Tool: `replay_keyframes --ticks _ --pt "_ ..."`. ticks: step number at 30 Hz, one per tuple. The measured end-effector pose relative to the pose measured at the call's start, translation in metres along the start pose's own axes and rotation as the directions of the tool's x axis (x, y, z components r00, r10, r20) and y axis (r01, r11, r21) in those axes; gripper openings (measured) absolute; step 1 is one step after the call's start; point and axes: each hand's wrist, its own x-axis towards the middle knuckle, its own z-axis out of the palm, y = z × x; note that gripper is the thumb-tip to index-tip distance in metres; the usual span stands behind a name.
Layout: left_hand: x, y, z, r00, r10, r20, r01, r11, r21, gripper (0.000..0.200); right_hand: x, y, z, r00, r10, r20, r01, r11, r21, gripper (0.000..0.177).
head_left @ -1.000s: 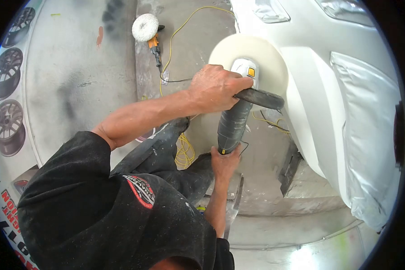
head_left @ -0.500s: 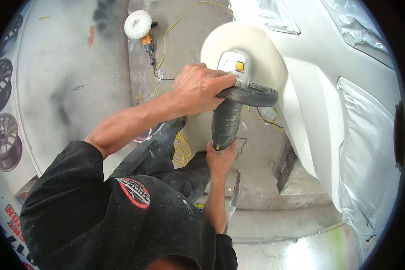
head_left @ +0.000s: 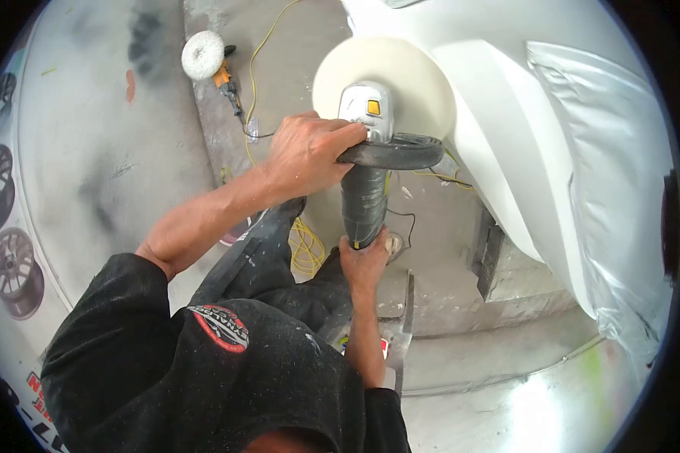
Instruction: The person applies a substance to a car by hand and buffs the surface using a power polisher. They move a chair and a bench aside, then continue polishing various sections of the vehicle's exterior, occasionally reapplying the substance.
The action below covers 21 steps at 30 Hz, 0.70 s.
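My left hand [head_left: 307,151] grips the black loop handle [head_left: 400,155] of a grey electric polisher [head_left: 363,198]. My right hand [head_left: 365,262] holds the rear end of the polisher's body. The polisher's round cream foam pad [head_left: 400,72] lies against the lower edge of a white car body panel [head_left: 499,128]. My dark trouser legs [head_left: 279,264] are bent beneath the tool.
A second polisher with a white wool pad [head_left: 202,54] lies on the dusty concrete floor [head_left: 113,151] at upper left. A yellow cord [head_left: 307,251] coils by my knee. Masking plastic [head_left: 604,158] covers the car at right. Pictures of wheels [head_left: 7,260] line the left edge.
The polisher and both hands have shifted left in the view with the pad still on the white panel. Both grips are unchanged. More of the masked car side shows at right.
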Motion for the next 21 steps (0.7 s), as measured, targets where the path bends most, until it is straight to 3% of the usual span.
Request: replay_keyframes --ticks 5,11,14,17,21 --pt "-0.006 0.01 0.012 0.995 0.009 -0.095 -0.016 0.997 -0.069 0.03 -0.008 -0.003 -0.022 0.994 0.103 0.02 -0.102 0.993 -0.057 0.059" --pt "-0.016 0.018 0.036 0.995 -0.023 -0.097 0.016 0.997 -0.07 0.023 -0.007 0.031 -0.027 0.999 0.026 -0.028 -0.027 0.998 -0.055 0.064" --pt "-0.024 0.018 0.041 0.995 -0.029 -0.095 0.021 0.996 -0.081 0.024 0.0 0.041 -0.025 0.998 0.046 0.041 -0.041 0.993 -0.112 0.08" --pt "-0.028 0.021 0.036 0.994 0.01 -0.113 -0.018 0.997 -0.072 0.024 -0.001 0.045 -0.022 0.998 0.027 0.061 -0.024 0.999 -0.045 0.083" --pt "-0.043 0.054 0.001 0.986 0.09 -0.14 -0.1 0.992 -0.071 0.025 -0.039 0.035 -0.036 0.998 -0.052 -0.027 0.053 0.998 0.034 0.07"
